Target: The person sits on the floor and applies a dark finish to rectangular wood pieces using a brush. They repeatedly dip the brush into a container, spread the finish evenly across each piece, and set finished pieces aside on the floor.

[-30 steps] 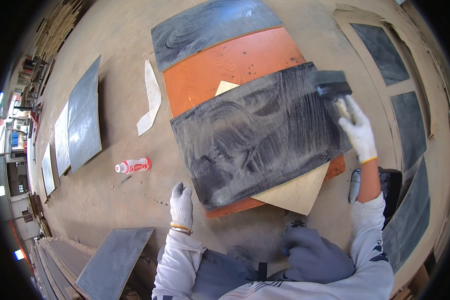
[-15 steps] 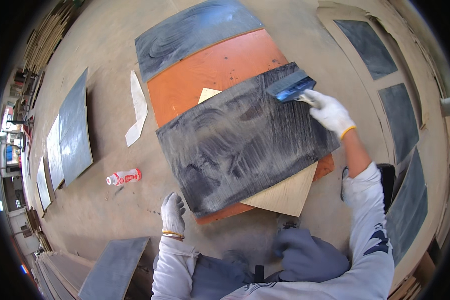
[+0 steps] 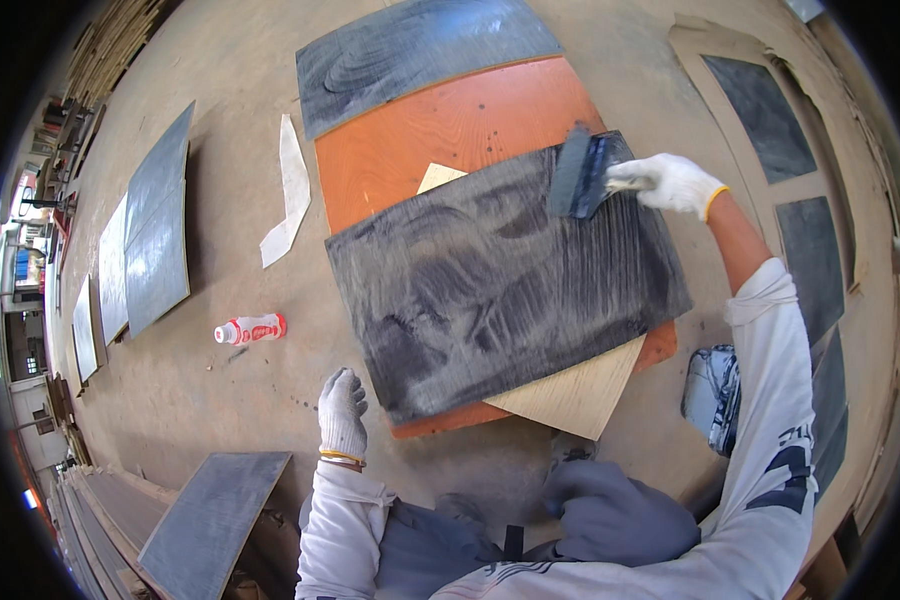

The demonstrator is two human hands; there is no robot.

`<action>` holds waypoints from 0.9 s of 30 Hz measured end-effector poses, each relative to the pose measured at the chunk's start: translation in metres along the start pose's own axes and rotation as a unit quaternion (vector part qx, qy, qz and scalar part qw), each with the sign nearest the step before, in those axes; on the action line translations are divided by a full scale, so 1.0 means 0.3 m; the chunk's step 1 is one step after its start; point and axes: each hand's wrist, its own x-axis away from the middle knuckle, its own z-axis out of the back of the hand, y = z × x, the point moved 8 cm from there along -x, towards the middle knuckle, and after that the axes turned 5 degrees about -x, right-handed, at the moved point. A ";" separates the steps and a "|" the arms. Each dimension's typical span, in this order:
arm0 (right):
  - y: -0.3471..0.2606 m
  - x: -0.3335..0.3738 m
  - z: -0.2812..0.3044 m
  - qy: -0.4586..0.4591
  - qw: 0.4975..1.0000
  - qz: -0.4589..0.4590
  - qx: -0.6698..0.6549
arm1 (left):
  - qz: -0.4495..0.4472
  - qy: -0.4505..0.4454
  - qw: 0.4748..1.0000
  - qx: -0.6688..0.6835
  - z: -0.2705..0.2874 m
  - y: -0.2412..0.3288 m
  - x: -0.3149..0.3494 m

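Observation:
My right hand [image 3: 682, 186], in a white knit glove with a yellow cuff band, grips the handle of a wide flat brush [image 3: 578, 178]. Its dark bristles lie at the far right part of a dark grey panel [image 3: 480, 290], whose surface is streaked with black. Beside the panel's near left corner, apart from it, is my left hand [image 3: 342, 412], gloved too, its fingers curled in with nothing seen in them. Beneath the streaked panel, a pale wooden sheet [image 3: 580, 395] and an orange board [image 3: 450, 135] stick out. Another grey panel [image 3: 420, 55] lies on the orange board's far end.
A container with dark smears [image 3: 710, 395] stands by my right forearm. On the floor at left are a red-and-white bottle [image 3: 250, 329] and a white strip [image 3: 292, 190]. Grey panels [image 3: 160, 235] lean at the left, one [image 3: 215, 520] sits lower left, and others [image 3: 810, 260] lie right.
The brush has turned so its bristles point left, and my right hand has shifted slightly right. The whole scene has shifted a little in view. My left hand stays beside the panel.

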 end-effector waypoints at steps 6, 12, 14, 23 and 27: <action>-0.364 -0.093 -0.348 -0.062 0.981 0.114 0.143 | -0.018 0.010 1.000 -0.014 -0.044 0.017 -0.035; -0.464 0.061 -0.585 -0.109 0.958 0.120 0.234 | -0.029 0.003 0.999 -0.027 -0.054 0.036 -0.014; -0.390 0.177 -0.454 -0.009 0.980 0.062 0.190 | -0.029 0.008 0.999 -0.026 -0.042 0.038 -0.009; 0.003 0.388 -0.129 0.151 0.930 -0.219 0.252 | -0.042 0.003 0.999 -0.024 -0.044 0.045 -0.020; -0.180 0.125 -0.245 0.137 0.925 -0.080 0.345 | -0.027 0.004 0.999 -0.034 -0.071 0.039 -0.042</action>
